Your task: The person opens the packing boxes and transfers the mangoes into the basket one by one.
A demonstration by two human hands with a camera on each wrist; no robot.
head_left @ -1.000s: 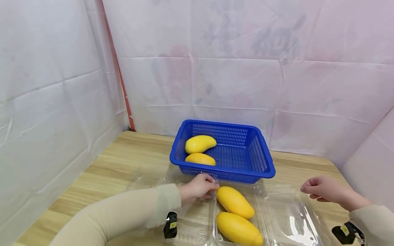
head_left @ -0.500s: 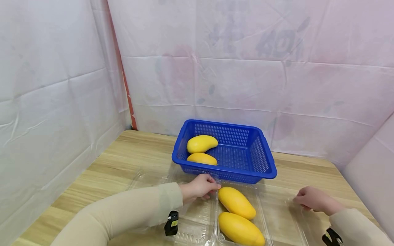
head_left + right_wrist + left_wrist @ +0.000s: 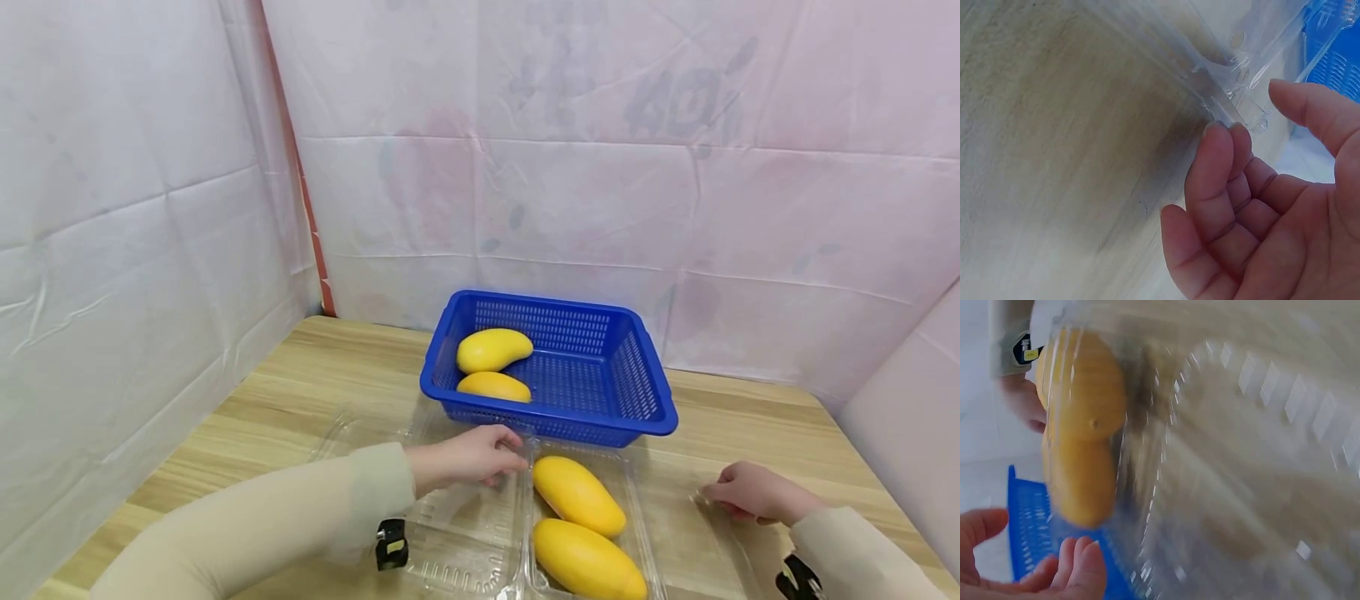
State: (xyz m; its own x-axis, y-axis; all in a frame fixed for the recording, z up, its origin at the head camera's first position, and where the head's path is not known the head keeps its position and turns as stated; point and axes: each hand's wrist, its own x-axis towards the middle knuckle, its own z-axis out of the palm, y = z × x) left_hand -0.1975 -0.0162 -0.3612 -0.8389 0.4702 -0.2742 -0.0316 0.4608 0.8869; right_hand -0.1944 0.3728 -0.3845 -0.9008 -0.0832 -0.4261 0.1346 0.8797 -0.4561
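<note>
Two oval yellow mangoes [image 3: 588, 560] lie in a clear plastic container [image 3: 611, 471], before a blue perforated basket [image 3: 555, 412] near the tabletop [image 3: 352, 358] back edge. The left hand [image 3: 476, 456] is beside the container, fingers loosely parted; the right hand [image 3: 757, 492] — thumb apart from bent fingers — touches a clear plastic lid [image 3: 1200, 78].

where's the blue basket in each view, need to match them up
Head: the blue basket is just below centre.
Left wrist: the blue basket is at lower left, partly behind the left hand.
Right wrist: the blue basket is in the top right corner, cut off by the frame, above the right hand.
Shared landmark: clear plastic packaging.
</note>
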